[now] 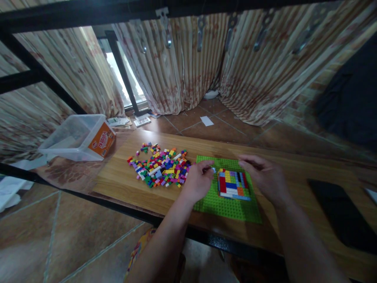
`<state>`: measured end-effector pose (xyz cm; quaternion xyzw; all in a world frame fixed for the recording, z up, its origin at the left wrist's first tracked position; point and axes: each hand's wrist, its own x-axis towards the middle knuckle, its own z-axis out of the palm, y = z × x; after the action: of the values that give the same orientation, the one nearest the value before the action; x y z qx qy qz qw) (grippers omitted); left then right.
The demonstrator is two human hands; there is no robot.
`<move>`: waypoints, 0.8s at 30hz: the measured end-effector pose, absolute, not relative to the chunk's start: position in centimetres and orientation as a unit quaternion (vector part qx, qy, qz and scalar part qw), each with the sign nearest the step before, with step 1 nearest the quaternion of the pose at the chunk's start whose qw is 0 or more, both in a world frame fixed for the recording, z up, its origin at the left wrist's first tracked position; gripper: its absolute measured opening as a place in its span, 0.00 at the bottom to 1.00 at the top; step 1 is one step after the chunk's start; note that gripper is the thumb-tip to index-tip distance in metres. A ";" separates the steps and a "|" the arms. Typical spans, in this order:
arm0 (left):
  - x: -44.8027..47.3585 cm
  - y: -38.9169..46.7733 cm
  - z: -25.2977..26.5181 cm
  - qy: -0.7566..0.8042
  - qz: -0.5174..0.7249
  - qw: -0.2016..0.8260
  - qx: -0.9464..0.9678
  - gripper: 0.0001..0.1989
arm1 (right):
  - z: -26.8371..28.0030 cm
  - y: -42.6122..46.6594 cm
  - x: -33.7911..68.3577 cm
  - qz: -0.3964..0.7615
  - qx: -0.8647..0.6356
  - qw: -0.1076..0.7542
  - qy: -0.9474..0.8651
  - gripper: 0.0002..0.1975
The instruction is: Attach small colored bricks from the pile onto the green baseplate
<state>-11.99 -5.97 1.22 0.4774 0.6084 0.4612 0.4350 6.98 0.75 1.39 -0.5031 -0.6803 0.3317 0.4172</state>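
My left hand (pixel 198 180) rests on the near-left part of the flat green studded plastic baseplate (pixel 226 206), its fingers (pixel 207 168) pinched on a small pale brick (pixel 213 170) just beside the block of coloured bricks (pixel 233 184) pressed onto that plate. My right hand (pixel 265 177) hovers over the plate's right edge, palm down, fingers curled loosely; I cannot tell whether they hold anything. Both forearms reach forward from the lower edge of view. The plate lies on a light wooden worktop (pixel 123 181) with a black frame. Left of my left hand lies a loose heap of small mixed-colour bricks (pixel 160 167). A flat black slab (pixel 338 212) sits at the right. Further left stands a clear plastic tub with an orange label (pixel 79 137); its writing is too small to read. Beyond are brown floor tiles (pixel 212 125), scattered papers, striped curtains (pixel 250 67) and a bright window gap (pixel 123 78).
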 end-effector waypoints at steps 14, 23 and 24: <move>-11.2 -6.4 2.6 0.434 0.566 0.613 0.340 0.18 | 3.2 -1.7 4.6 0.417 -0.357 0.334 -0.766 0.09; -11.3 -6.3 2.4 0.447 0.553 0.610 0.349 0.21 | 3.2 -2.0 4.5 0.347 -0.375 0.353 -0.784 0.08; -11.3 -6.3 2.3 0.451 0.552 0.604 0.358 0.20 | 3.2 -2.1 4.4 0.352 -0.371 0.349 -0.785 0.08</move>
<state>-11.29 -6.33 2.33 0.3577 0.4509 0.5516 0.6037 4.45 -2.06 3.25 -0.3706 -0.7854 0.3518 0.3494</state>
